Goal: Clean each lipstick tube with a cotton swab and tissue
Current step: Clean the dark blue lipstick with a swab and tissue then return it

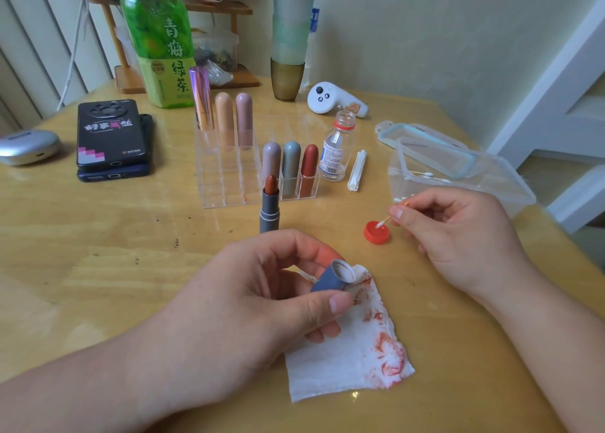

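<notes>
At bench centre, left hand (262, 288) fingers grip the grey cap (332, 277) over the stained tissue (353, 360), right hand (458, 233) pinches a cotton swab (384, 221) dipped in the red lid (376, 234); a careless reach could topple the uncapped lipstick (270, 207) standing behind.

Frame centre: left hand (262, 288) holds a grey lipstick cap (330, 277) over stained tissue (353, 364); right hand (458, 236) dips a cotton swab (388, 218) into a red bottle cap (376, 233).
</notes>
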`<state>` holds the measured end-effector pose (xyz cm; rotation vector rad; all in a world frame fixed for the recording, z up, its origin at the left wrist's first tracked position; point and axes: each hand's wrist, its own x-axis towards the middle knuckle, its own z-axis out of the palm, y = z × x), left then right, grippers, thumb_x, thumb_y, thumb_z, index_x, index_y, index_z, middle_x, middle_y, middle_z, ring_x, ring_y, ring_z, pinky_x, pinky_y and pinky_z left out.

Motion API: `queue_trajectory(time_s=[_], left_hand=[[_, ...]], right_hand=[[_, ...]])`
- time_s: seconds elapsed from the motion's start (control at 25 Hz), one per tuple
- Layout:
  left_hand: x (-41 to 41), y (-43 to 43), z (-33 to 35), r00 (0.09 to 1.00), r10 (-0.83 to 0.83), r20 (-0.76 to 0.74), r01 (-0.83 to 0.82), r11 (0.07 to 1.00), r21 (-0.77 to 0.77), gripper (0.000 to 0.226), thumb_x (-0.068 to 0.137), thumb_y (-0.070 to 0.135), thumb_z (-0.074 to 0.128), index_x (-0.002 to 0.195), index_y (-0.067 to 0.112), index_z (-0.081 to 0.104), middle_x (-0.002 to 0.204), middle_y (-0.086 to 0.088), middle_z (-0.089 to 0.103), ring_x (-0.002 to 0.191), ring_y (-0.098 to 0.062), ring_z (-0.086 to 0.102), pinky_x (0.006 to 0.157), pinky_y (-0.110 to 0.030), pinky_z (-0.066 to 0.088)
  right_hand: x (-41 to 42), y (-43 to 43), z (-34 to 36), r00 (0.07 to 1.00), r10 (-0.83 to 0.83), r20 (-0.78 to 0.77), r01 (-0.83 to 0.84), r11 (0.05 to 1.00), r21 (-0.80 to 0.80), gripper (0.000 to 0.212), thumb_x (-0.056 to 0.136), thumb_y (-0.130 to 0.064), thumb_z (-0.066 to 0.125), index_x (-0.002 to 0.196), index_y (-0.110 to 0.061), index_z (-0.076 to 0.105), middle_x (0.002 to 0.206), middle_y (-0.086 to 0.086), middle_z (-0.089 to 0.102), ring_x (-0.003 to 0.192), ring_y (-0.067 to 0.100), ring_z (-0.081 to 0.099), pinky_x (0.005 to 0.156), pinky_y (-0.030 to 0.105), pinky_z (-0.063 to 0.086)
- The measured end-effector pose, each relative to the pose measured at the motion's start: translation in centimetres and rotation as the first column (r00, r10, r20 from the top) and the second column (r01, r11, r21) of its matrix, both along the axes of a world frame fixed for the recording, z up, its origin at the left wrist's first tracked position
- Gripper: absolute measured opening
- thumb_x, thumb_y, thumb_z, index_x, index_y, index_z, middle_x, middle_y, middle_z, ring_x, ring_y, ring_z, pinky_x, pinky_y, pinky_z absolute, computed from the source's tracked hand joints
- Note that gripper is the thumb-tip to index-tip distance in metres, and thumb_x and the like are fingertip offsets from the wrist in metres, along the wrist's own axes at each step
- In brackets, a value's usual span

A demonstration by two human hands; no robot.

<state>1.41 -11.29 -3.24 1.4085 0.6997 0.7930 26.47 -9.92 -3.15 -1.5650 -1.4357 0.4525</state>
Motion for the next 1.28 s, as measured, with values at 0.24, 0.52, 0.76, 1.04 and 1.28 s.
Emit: queue_trajectory(time_s=[0.24, 0.52, 0.76, 1.04, 1.28], left_hand=[[0.0, 0.1, -0.1, 1.0, -0.014, -0.025, 0.015, 1.0, 0.01, 0.02, 0.072, 0.021, 0.079, 0.09, 0.02, 0.072, 0.083, -0.011, 0.07, 0.069, -0.026, 0.071, 0.067, -0.032, 0.057], [0.0, 0.1, -0.1, 1.0, -0.019, -0.023, 0.02, 1.0, 0.021, 0.018, 0.074, 0.02, 0.078, 0.09, 0.019, 0.072, 0.083, -0.008, 0.07, 0.07, -0.025, 0.071, 0.067, -0.031, 0.057], [0.0, 0.2, -0.1, 0.999, 0.012, -0.05, -0.01, 0.999, 0.032, 0.025, 0.069, 0.021, 0.085, 0.088, 0.021, 0.068, 0.08, -0.015, 0.072, 0.075, -0.042, 0.068, 0.077, -0.057, 0.056], [-0.2, 0.3, -0.2, 0.997, 0.041, -0.062, -0.038, 0.998, 0.056, 0.02, 0.073, 0.021, 0.078, 0.091, 0.021, 0.069, 0.082, -0.015, 0.07, 0.065, -0.026, 0.068, 0.066, -0.04, 0.058], [-0.3, 0.4, -0.2, 0.997, -0.023, -0.077, 0.031, 0.994, 0.106, 0.019, 0.088, 0.03, 0.062, 0.103, 0.027, 0.072, 0.075, -0.009, 0.07, 0.068, -0.024, 0.064, 0.07, -0.027, 0.051]], right_hand=[[0.0, 0.0, -0.1, 0.999, -0.018, -0.04, 0.019, 1.0, 0.01, 0.015, 0.082, -0.017, 0.078, 0.07, -0.021, 0.071, 0.064, -0.005, 0.07, 0.05, 0.003, 0.055, 0.056, 0.014, 0.044], [0.3, -0.1, -0.2, 0.992, 0.027, -0.127, -0.029, 0.999, -0.016, 0.007, 0.087, -0.007, 0.071, 0.084, -0.011, 0.073, 0.064, -0.002, 0.068, 0.05, 0.004, 0.056, 0.049, 0.014, 0.046], [-0.3, -0.8, 0.7, 0.994, 0.034, -0.103, -0.028, 0.998, 0.057, 0.004, 0.086, -0.012, 0.073, 0.083, -0.015, 0.073, 0.075, 0.005, 0.072, 0.053, 0.01, 0.057, 0.056, 0.02, 0.049], [-3.8, -4.2, 2.2, 0.862, 0.472, -0.187, -0.394, 0.854, 0.338, 0.006, 0.085, -0.013, 0.069, 0.087, -0.018, 0.073, 0.083, 0.012, 0.07, 0.066, 0.028, 0.059, 0.059, 0.026, 0.046], [-4.2, -4.5, 2.2, 0.832, 0.542, -0.117, -0.481, 0.811, 0.332, 0.005, 0.087, -0.005, 0.067, 0.087, -0.01, 0.067, 0.087, 0.01, 0.07, 0.075, 0.023, 0.065, 0.068, 0.022, 0.048]])
